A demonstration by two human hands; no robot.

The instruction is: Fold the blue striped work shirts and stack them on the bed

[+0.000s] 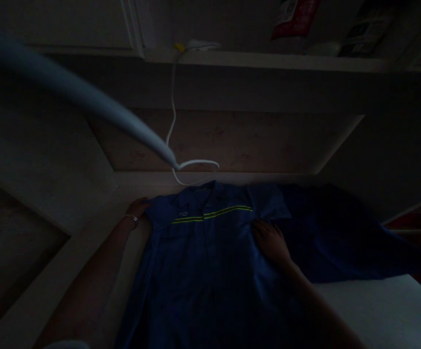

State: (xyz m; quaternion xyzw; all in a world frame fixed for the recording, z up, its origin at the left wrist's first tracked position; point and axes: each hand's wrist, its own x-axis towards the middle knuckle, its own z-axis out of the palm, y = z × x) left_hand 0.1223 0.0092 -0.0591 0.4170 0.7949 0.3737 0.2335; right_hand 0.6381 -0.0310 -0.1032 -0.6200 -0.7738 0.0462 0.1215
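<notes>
A dark blue work shirt point(203, 261) with a yellow-green reflective stripe across the chest lies flat on a white table point(377, 310), collar away from me. My left hand point(137, 209) rests at the shirt's left shoulder, its fingers curled round the edge of the fabric; a bracelet is on that wrist. My right hand point(270, 240) lies flat on the shirt below the right shoulder, fingers spread. The right sleeve spreads out to the right over more blue cloth.
The scene is very dim. A pale hose or tube point(79, 97) slants down from the upper left to a white cord point(176, 126) hanging from a shelf point(268, 60). Packets and a bowl stand on the shelf. A wall panel is behind the table.
</notes>
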